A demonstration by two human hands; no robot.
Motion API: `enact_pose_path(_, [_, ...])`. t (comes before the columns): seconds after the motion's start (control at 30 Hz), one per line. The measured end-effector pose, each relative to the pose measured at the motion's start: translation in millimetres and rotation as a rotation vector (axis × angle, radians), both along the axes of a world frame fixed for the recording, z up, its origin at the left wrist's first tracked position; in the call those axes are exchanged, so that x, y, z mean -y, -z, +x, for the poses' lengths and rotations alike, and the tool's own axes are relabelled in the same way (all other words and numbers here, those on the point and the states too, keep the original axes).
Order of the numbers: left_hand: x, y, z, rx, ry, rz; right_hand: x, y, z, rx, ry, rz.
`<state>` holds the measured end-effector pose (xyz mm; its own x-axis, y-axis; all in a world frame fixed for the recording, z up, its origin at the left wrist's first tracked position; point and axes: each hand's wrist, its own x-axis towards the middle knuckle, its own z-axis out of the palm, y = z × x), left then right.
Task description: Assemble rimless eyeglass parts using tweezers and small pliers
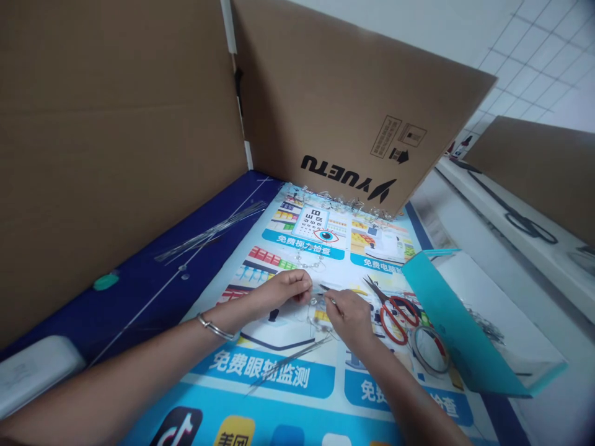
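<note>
My left hand (294,287) is closed in a pinch over the printed mat, at the end of a thin wire with clear beads (314,301). Part of the wire is hidden by the fingers. Just to its right, my right hand (351,314) grips a slim, dark-tipped tool like tweezers (325,288), pointing toward the left fingertips. Beyond the hands lies a curved strand of clear beads (309,263). A bundle of thin metal wires (290,362) rests on the mat below them.
Red-handled scissors (395,317) and a roll of clear tape (430,350) lie to the right, beside a teal-edged box (469,334) with small metal pieces. More wires (211,232) lie at left. Cardboard panels (344,105) wall the back and left; beaded pieces (344,201) line the back panel.
</note>
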<state>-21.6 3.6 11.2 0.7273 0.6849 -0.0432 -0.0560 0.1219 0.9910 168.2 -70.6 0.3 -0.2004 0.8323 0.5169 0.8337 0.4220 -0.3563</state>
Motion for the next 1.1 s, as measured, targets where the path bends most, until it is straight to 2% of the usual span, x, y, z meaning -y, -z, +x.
enact_pose_path(0.23, [4, -0.4, 4, -0.166, -0.107, 0.254, 1, 3.0, -1, 0.059, -0.026, 0.058])
enact_pose_path(0.57, [11, -2.9, 4, -0.361, -0.173, 0.605, 4, -2.5, -6, 0.056, -0.074, 0.037])
enact_pose_path(0.73, [17, -0.4, 6, -0.454, -0.248, 0.781, 4, -2.3, -8, 0.051, -0.099, 0.033])
enact_pose_path(0.9, [23, 1.8, 8, -0.518, -0.322, 0.864, 5, 0.5, -10, 0.029, -0.095, 0.037])
enact_pose_path(1.1, [25, 1.0, 9, -0.522, -0.358, 0.852, 4, 3.6, -15, 0.013, -0.081, 0.049])
